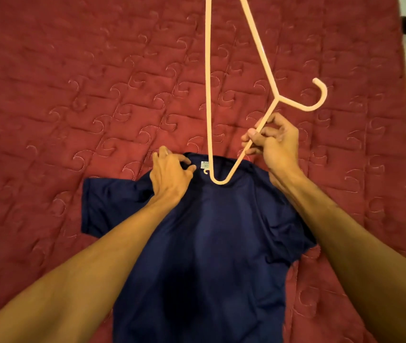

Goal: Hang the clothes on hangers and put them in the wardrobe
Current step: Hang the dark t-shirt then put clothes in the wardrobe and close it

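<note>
Head view: navy blue short-sleeved T-shirt (209, 243) on red quilted bed cover (73, 95). Left grip (169, 174) pinching its collar; right grip (276, 142) curled round pale pink plastic hanger (208, 95), long axis pointing away, tip at neck opening.

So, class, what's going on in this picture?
A person is starting to hang a navy T-shirt that lies on a red quilted bedspread. The left hand grips its collar; the right hand holds a pale plastic hanger by one arm, with one rounded end at the collar. The shirt is not on the hanger yet.
</note>
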